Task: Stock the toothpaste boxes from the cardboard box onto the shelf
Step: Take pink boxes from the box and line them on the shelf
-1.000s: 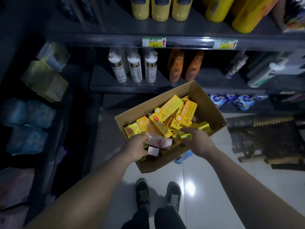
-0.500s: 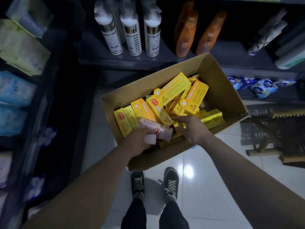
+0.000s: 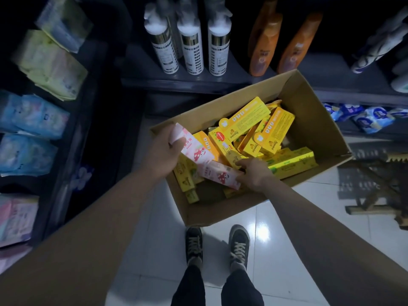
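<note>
Your right hand (image 3: 254, 173) pinches the right end of a long pink toothpaste box (image 3: 220, 176) lying slantwise toward your left hand (image 3: 164, 149), which grips a second pink toothpaste box (image 3: 194, 149)

Pink boxes (image 3: 195, 152) in both hands (image 3: 162, 149)

The left hand (image 3: 162, 151) covers the upper end of the pink toothpaste box (image 3: 195, 152) it grips. The right hand (image 3: 254, 173) has its fingertips buried between a second pink box (image 3: 220, 175) and the yellow boxes (image 3: 273, 133), so what they hold cannot be told. The blurred tops of the white bottles (image 3: 192, 51) and the orange bottles (image 3: 262, 47) run off the frame's top edge, and the small print on the boxes is unreadable.
</note>
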